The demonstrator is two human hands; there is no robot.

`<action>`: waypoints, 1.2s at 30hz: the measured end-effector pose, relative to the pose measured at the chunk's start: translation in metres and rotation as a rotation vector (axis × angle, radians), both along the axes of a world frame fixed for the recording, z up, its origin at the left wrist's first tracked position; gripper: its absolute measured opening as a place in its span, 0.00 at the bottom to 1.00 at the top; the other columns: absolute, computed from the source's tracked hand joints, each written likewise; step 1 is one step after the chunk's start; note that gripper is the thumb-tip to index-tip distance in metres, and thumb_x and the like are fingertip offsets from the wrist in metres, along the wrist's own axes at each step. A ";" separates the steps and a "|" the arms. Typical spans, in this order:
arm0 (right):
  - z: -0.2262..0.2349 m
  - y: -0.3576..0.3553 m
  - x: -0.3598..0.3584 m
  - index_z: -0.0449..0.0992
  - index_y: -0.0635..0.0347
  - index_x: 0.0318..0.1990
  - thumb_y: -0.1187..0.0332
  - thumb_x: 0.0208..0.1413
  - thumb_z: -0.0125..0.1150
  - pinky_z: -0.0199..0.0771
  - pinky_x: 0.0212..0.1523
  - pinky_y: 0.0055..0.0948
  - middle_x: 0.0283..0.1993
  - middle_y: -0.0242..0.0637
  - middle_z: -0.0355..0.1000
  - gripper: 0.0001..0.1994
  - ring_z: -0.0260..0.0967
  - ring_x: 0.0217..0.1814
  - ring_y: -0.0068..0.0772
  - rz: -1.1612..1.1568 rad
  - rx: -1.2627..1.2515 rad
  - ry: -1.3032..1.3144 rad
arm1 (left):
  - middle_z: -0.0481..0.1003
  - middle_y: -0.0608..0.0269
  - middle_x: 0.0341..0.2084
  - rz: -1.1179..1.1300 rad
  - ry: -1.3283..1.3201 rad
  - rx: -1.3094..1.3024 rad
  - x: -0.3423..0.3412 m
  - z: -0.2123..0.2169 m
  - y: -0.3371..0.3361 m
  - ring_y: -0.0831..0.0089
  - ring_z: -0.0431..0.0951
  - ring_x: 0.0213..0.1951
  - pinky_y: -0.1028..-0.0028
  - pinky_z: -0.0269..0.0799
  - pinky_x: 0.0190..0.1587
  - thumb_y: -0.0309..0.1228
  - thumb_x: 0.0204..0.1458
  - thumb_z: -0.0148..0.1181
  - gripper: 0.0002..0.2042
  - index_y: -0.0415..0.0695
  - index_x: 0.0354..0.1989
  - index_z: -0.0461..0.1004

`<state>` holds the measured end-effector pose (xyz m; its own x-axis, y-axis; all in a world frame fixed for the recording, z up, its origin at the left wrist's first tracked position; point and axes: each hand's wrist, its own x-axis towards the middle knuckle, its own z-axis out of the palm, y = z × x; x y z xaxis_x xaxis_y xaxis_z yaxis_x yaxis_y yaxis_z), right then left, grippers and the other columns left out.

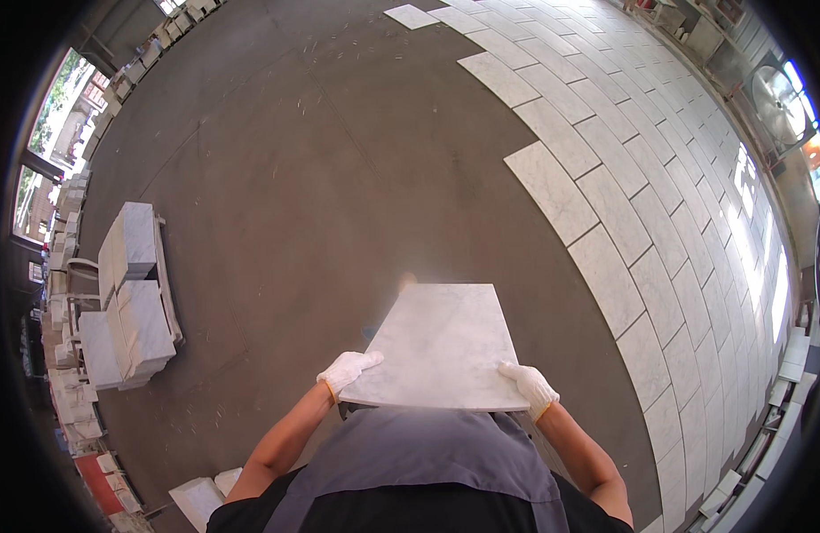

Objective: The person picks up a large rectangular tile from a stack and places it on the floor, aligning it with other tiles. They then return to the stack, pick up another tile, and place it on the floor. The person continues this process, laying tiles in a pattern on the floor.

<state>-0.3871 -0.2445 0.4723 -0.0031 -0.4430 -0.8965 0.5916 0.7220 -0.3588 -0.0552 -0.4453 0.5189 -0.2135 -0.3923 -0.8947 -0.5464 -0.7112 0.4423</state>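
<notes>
A white marble tile (pixel 438 351) with faint grey veining is held up in front of my waist, above the dark floor. My left hand (pixel 348 371), in a white knitted glove, grips its left edge near the close corner, with the thumb on top. On the opposite edge my right hand (pixel 528 385), gloved the same way, closes round the tile with its thumb on top. The fingers of both hands under the slab are hidden. A grey apron (pixel 427 453) lies just behind the tile's near edge.
To the right, rows of pale marble tiles (pixel 565 195) cover the floor (pixel 339 195). A cart (pixel 167 293) with stacked slabs (pixel 143 329) stands at left. More slabs (pixel 197 499) sit near my left elbow. A large fan (pixel 778 104) is at the far right.
</notes>
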 end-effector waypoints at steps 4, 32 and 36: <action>-0.002 -0.135 -0.030 0.78 0.68 0.46 0.61 0.65 0.58 0.75 0.42 0.24 0.42 0.34 0.78 0.15 0.75 0.41 0.24 -0.166 -0.020 -0.057 | 0.81 0.63 0.34 -0.230 -0.114 -0.141 -0.059 0.006 -0.161 0.74 0.79 0.35 0.72 0.74 0.40 0.45 0.58 0.64 0.20 0.36 0.43 0.81; 0.025 -0.620 -0.439 0.78 0.69 0.48 0.61 0.62 0.59 0.70 0.46 0.27 0.43 0.37 0.77 0.17 0.71 0.43 0.26 -0.640 0.005 -0.043 | 0.79 0.60 0.32 -0.337 -0.158 0.230 -0.625 0.032 -0.763 0.67 0.81 0.32 0.66 0.82 0.33 0.35 0.61 0.61 0.12 0.36 0.41 0.77; 0.022 -0.650 -0.472 0.78 0.69 0.48 0.63 0.62 0.59 0.71 0.45 0.28 0.42 0.36 0.77 0.16 0.72 0.43 0.26 -0.836 0.043 -0.093 | 0.79 0.61 0.32 -0.553 -0.137 0.199 -0.720 0.027 -0.816 0.68 0.81 0.30 0.66 0.82 0.33 0.34 0.62 0.59 0.11 0.36 0.40 0.77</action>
<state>-0.8587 -0.8949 0.4942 -0.2401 -0.2930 -0.9255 0.9634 0.0453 -0.2643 -0.7757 -1.2610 0.5459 -0.2151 -0.0781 -0.9735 -0.9014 -0.3676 0.2287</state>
